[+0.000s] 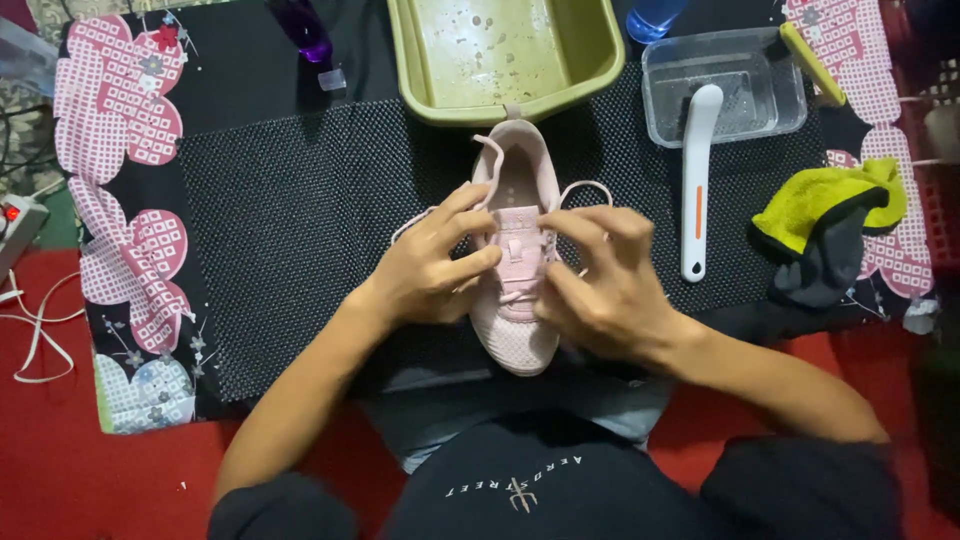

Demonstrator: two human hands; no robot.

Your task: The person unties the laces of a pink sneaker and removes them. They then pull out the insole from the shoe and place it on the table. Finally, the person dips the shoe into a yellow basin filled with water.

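On the dark mesh mat (pixel 290 230) in front of me lies a pale pink shoe (pixel 520 300), its toe pointing back at my lap and its heel up against the green basin (pixel 590 75). My left hand (pixel 430 265) rests on the shoe's left side, fingers bent in over the lacing, thumb and forefinger pinched on the lace (pixel 490 160) near the tongue. My right hand (pixel 600 285) sits on the other side, fingers curled and closed on the lace over the middle of the shoe. A loop of lace sticks out behind my right fingers and another strand trails up toward the heel.

Beside my right hand, apart from it, a white brush (pixel 697 180) with an orange stripe lies with its head over the edge of a clear plastic tub (pixel 770 105). Farther right a yellow and grey cloth (pixel 825 225) sits crumpled on the flowered sheet (pixel 125 130). A purple bottle (pixel 300 28) stands at the top left of the basin, a blue one (pixel 650 18) at the top right. The basin's floor is wet and speckled.
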